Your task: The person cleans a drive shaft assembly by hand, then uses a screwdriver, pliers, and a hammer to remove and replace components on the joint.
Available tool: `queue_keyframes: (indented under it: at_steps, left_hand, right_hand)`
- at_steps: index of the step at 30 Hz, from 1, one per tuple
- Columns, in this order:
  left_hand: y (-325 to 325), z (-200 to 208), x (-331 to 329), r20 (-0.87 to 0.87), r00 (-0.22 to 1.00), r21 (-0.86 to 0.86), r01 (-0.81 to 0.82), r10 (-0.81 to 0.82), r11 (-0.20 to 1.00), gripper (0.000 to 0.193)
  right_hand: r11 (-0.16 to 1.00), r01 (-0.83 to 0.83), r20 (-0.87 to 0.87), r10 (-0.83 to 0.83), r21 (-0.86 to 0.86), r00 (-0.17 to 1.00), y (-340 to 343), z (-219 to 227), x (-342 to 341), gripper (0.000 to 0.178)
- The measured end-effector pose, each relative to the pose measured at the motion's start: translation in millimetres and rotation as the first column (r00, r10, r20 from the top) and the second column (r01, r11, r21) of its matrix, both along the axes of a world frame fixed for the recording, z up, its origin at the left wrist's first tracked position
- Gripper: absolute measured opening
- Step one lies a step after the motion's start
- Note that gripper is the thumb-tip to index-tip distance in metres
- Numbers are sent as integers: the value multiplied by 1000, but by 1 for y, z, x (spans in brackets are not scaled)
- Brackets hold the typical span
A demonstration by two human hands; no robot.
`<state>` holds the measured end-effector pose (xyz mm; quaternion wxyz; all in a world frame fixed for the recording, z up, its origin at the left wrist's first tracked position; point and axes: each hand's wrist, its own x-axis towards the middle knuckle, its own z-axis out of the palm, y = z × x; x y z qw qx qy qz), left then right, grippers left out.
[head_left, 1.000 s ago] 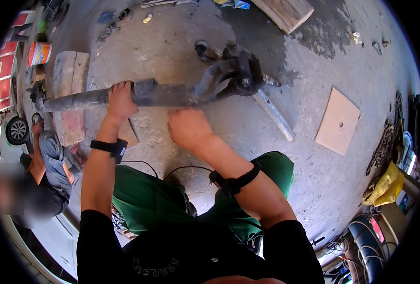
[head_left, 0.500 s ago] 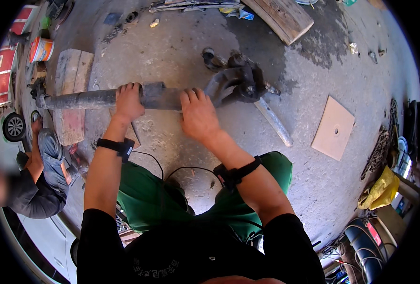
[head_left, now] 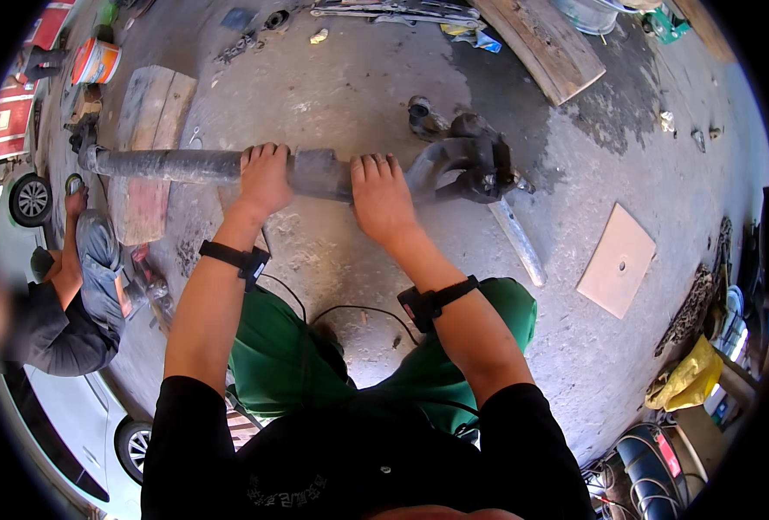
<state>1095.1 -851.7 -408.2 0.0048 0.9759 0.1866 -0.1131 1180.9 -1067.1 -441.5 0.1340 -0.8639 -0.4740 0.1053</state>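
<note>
A long grey drive shaft lies crosswise in front of me, low over the concrete. My left hand is closed over its tube, just left of a thicker sleeve. To the right of that sleeve, my right hand grips the shaft near the forked yoke. Fingers of both hands curl over the top; their tips and the thumbs are partly hidden. A dark universal joint with flange arms forms the right end. Another joint sits at the far left end.
Wooden planks lie under the shaft's left part. A metal bar extends from beneath the right joint. A square tan plate lies to the right, a thick board at the back. At left a person sits near a silver car.
The view has turned slightly, so the floor, shaft and plate appear shifted together. Both hands keep their grip on the drive shaft at about the same places.
</note>
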Motion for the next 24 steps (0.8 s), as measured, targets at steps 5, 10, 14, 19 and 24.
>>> queue_keyframes:
  at_steps: [5,10,14,19,24]
  left_hand:
    - [7,-10,-14,32,999,3,-15,15,1000,43]
    - [5,-2,2,-16,1000,36,-11,12,999,39]
    - [10,-5,-6,27,999,43,-26,25,999,47]
    - [2,-7,-11,-75,995,-19,-68,67,997,58]
    - [-8,-9,-2,-122,987,13,-101,102,995,78]
  right_hand:
    - [991,2,-34,-7,-134,999,20,8,-5,43]
    - [996,65,-15,-66,-53,998,21,2,3,39]
    - [996,83,-5,-84,-11,996,30,10,-3,59]
    - [992,92,-66,-97,-87,993,26,6,-6,65]
    - [995,90,4,-90,-49,996,19,4,-2,69]
